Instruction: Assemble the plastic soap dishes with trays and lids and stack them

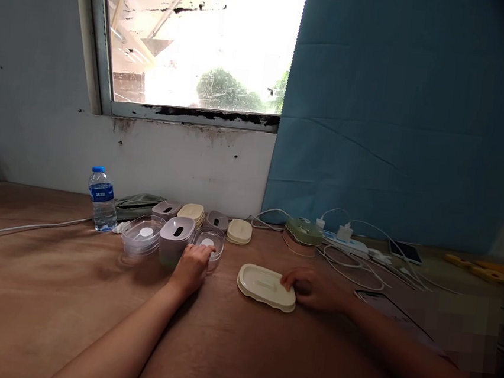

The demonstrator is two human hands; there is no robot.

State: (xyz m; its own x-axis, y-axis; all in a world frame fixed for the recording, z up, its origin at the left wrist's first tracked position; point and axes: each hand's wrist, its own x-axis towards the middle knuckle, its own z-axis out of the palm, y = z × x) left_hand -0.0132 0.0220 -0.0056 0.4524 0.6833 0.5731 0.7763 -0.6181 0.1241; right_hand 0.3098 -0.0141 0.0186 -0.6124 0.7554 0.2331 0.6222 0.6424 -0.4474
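Note:
My left hand (195, 265) is at the near rim of a clear plastic container (218, 240), its fingers curled over the edge. Just left of that hand stands a lilac box (174, 240) with a dark oval slot in its top. My right hand (314, 288) pinches the right end of a cream oblong lid (264, 285) with a raised bar in its middle. Whether the lid rests fully on the table cannot be made out. My right thumb is mostly hidden.
Behind are stacked clear containers (140, 235), more lilac boxes (217, 220), cream lids (239, 232) and a water bottle (103, 201). A green piece (304, 231), a power strip (347, 244) with cables and a phone (400, 316) lie to the right on the brown table (67, 302).

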